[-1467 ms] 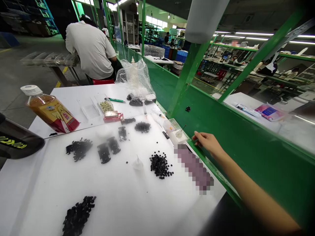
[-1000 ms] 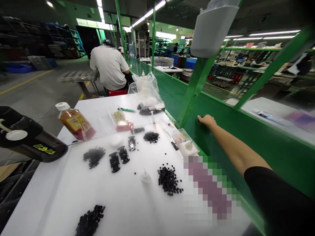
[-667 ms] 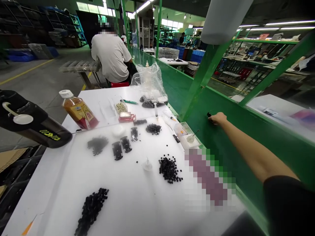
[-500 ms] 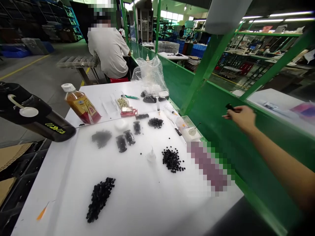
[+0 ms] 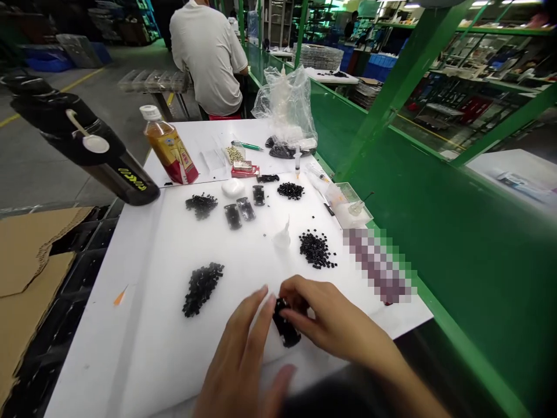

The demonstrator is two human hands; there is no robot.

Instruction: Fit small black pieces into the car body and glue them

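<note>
The right hand (image 5: 335, 325) is pinching a small black part (image 5: 286, 328) between thumb and fingertips at the near edge of the white table (image 5: 143, 342). The left hand (image 5: 243, 366) is steadying it, fingers extended and lightly apart. Best practice: both hands low over the table, firm grip, clear of the nearby black piece pile (image 5: 201, 287).

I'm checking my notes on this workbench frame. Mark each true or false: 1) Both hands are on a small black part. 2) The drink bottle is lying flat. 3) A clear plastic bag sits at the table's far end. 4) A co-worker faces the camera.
1) True: the left hand and right hand meet on the small black part.
2) False: the drink bottle stands, merely tilted in the picture.
3) True: the clear plastic bag is there.
4) False: the co-worker sits with back turned.
</note>
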